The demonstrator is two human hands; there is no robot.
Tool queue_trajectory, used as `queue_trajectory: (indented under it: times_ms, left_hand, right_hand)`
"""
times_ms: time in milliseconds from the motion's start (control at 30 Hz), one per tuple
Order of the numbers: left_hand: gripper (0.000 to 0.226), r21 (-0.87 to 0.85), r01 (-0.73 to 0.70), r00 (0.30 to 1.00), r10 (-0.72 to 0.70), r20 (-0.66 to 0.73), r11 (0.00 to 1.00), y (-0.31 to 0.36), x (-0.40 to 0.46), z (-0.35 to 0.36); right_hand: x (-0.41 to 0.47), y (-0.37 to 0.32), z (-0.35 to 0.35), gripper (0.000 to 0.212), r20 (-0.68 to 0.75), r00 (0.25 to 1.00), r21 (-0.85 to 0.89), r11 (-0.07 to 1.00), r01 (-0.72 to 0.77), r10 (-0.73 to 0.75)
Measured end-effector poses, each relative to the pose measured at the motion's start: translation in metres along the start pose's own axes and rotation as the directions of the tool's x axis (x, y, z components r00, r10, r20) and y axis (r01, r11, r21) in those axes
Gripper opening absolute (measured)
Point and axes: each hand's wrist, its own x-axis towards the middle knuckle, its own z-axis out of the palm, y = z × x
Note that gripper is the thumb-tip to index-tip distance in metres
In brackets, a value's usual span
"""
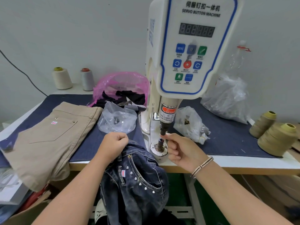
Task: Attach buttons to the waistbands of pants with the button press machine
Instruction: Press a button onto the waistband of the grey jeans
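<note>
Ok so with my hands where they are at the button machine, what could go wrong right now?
1. The right hand has its fingertips between the upper punch and the lower die; if the press cycled, they could be crushed, as the warning label says.
2. The dark jeans, gripped by the left hand, hang mostly off the table edge and could drag the waistband out of line.

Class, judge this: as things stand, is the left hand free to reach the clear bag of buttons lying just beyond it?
Probably not yet: the left hand grips the jeans. Nothing lies between it and the bag.
</note>
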Motion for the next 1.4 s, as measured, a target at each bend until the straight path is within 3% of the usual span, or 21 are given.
queue_trajectory:
  times_ms: [433, 800, 1000, 1133, 1300, 1400]
  left_hand:
    - [0.022, -0.019, 0.007, 1.000, -0.007, -0.001, 1.000, 0.003, -0.003, 0.000]
    - [0.018, -0.020, 0.013, 1.000, -0.013, 0.012, 1.000, 0.007, -0.005, -0.002]
    - [0.035, -0.005, 0.019, 1.000, -0.019, 0.006, 1.000, 0.005, -0.003, -0.001]
    - [0.035, -0.010, 0.024, 1.000, -0.024, 0.010, 1.000, 0.007, -0.004, -0.001]
    - [0.017, -0.018, 0.043, 0.999, -0.043, 0.023, 0.999, 0.011, -0.007, -0.002]
    - [0.018, -0.004, 0.049, 0.998, -0.049, 0.024, 0.999, 0.010, -0.007, -0.002]
  right_hand:
    - [-0.006, 0.002, 0.007, 0.015, 0.008, 0.998, 0.197, 0.979, -0.055, 0.055]
    - [-0.007, 0.008, 0.010, 0.031, -0.024, 1.000, 0.211, 0.977, -0.014, 0.020]
    - [-0.008, 0.007, 0.011, 0.036, -0.027, 1.000, 0.188, 0.982, 0.010, -0.004]
    - [-0.011, 0.006, 0.016, 0.028, -0.024, 1.000, 0.263, 0.965, 0.001, 0.005]
    - [-0.015, 0.011, 0.019, 0.020, 0.004, 0.999, 0.438, 0.898, -0.041, 0.043]
    - [-0.024, 0.026, 0.029, 0.026, 0.056, 0.996, 0.506, 0.859, -0.084, 0.065]
